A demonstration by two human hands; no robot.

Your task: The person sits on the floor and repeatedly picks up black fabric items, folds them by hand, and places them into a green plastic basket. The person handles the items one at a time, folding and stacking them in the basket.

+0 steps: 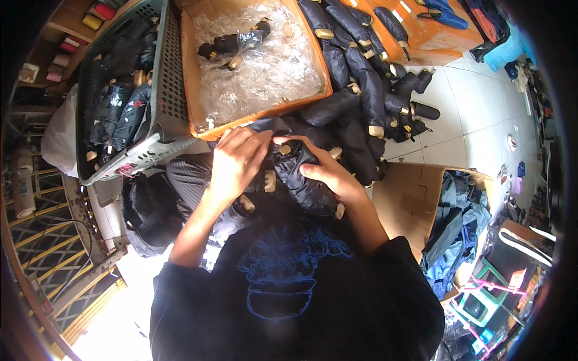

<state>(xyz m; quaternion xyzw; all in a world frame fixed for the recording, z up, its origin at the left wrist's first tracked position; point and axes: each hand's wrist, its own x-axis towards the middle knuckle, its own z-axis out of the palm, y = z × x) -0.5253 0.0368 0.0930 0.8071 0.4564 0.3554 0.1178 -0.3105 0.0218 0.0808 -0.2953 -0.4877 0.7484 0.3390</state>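
A folded black umbrella (299,183) lies slanted in front of my chest, its pale tan end piece (285,150) pointing away from me. My right hand (330,173) is wrapped round it, thumb across the dark cloth. Just left of its far end, my left hand (238,161) is closed with the fingertips pressed together; whatever they pinch is too small to make out. Beyond my hands, several more folded black umbrellas (365,84) with pale ends lie heaped on the floor and against an orange box.
An open carton (190,90) lined with clear plastic wrappers holds a few umbrellas. To its left, a grey-green plastic crate (171,78) is filled with umbrellas. At right stands a cardboard box (404,201) of dark and blue cloth, near a green stool (490,301). White floor tiles (454,99) show beyond.
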